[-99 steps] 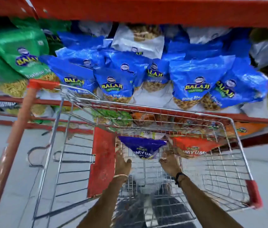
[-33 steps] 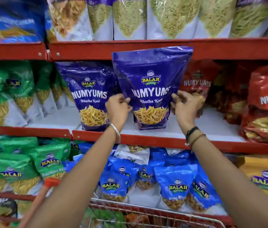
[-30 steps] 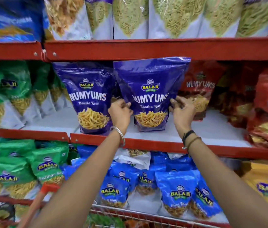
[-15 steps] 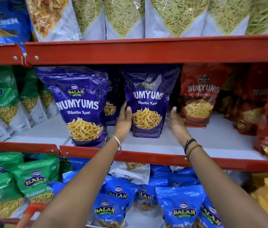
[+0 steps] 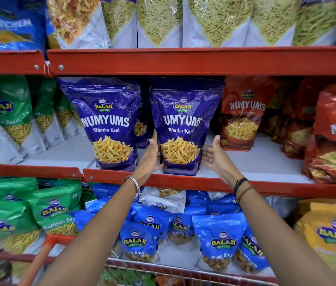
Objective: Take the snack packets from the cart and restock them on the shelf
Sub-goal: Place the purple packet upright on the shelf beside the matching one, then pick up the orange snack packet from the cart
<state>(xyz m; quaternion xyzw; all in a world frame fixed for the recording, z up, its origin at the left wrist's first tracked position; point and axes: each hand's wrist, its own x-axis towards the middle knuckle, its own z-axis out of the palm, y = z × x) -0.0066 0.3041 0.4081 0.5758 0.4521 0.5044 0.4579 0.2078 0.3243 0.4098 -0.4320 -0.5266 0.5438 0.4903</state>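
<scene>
A purple Numyums snack packet (image 5: pixel 183 120) stands upright on the middle red shelf (image 5: pixel 266 185), close to the front edge. A matching purple packet (image 5: pixel 109 120) stands just to its left. My left hand (image 5: pixel 149 159) lies flat against the lower left side of the packet, fingers straight. My right hand (image 5: pixel 214 157) is spread, palm facing the packet's lower right side, its fingertips at the edge. Neither hand wraps around the packet. The cart's red handle (image 5: pixel 45 250) and wire rim (image 5: pixel 163 269) show at the bottom; the cart's contents are blurred.
Red Numyums packets (image 5: pixel 243 112) stand to the right on the same shelf and green packets (image 5: pixel 8 120) to the left. The upper shelf rail (image 5: pixel 183 60) hangs just above the packet tops. Blue packets (image 5: pixel 220 242) and a yellow packet (image 5: pixel 332 234) fill the lower shelf.
The purple packet went from the cart up onto the middle shelf. Both hands let go of its sides and opened. It now stands nearer the front edge, level with its neighbour.
</scene>
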